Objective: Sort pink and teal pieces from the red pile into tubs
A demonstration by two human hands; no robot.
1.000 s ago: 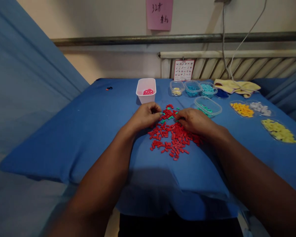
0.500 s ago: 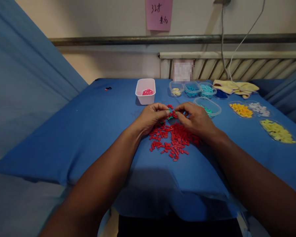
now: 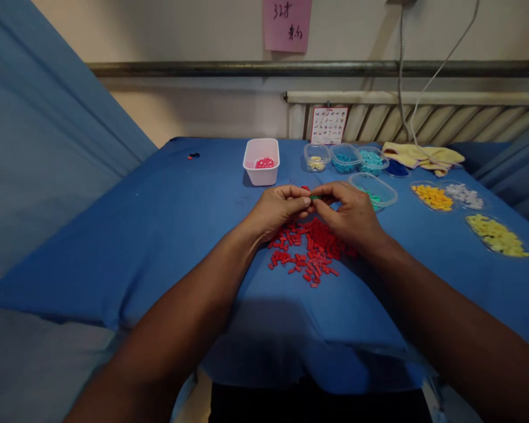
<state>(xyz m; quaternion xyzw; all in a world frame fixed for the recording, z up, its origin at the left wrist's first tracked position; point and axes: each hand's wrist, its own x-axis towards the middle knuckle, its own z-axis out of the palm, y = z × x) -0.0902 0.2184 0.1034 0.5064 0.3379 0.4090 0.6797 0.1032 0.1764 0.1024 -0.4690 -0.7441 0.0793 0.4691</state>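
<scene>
My left hand (image 3: 282, 207) and my right hand (image 3: 346, 208) meet above a heap of small red plastic pieces (image 3: 312, 255) on the blue-covered table. Both are closed in a pinch, fingertips nearly touching. Between them sits a small green piece (image 3: 315, 198), mostly covered by the fingers; its exact shape cannot be made out. More red pieces (image 3: 305, 188) lie just beyond the fingertips. To the right of my right hand stands a clear tub (image 3: 385, 185) with green pieces in it.
A pink-white bin (image 3: 261, 176) holding pinkish-red pieces stands behind my hands. Clear tubs of cream (image 3: 316, 163), blue (image 3: 344, 164) and turquoise pieces (image 3: 372, 160) line the back. Trays of orange (image 3: 432, 197), grey (image 3: 465, 195) and yellow pieces (image 3: 496, 235) lie right, near a yellow cloth (image 3: 423, 155).
My fingertips have come closer together and moved slightly right. The red and green pieces seen between them earlier are now mostly hidden, with only a bit of green showing.
</scene>
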